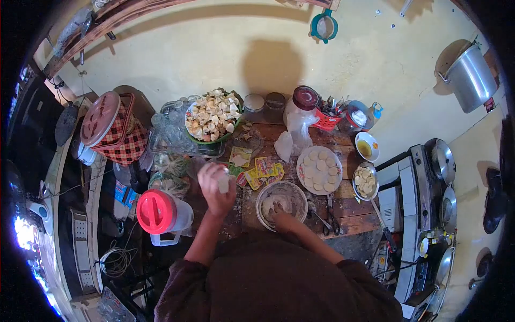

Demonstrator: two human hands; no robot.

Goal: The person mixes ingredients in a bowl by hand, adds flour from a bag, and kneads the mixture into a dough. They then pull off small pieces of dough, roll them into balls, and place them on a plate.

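Note:
Raised over the left part of the wooden table, my left hand (pixel 215 188) has its fingers closed round a small whitish, translucent item (pixel 223 183), perhaps a cup or glass. My right hand (pixel 278 216) reaches into a white bowl (pixel 303 210) of pale floury mixture (pixel 280 202); its fingertips are in the mixture, and whether they grip any of it cannot be made out. Right of the bowl, a floral plate (pixel 301 170) carries several flat pale rounds. Colourful packets (pixel 265 167) lie behind the bowl. A spoon (pixel 322 219) and scissors (pixel 332 217) rest beside it.
A red-lidded pitcher (pixel 156 211) stands at the left. Farther back are a green basin (pixel 212 140) piled with pale pieces, jars (pixel 305 99) and a red utensil basket (pixel 325 122). Bowls (pixel 367 146) and a stove (pixel 421 177) are to the right.

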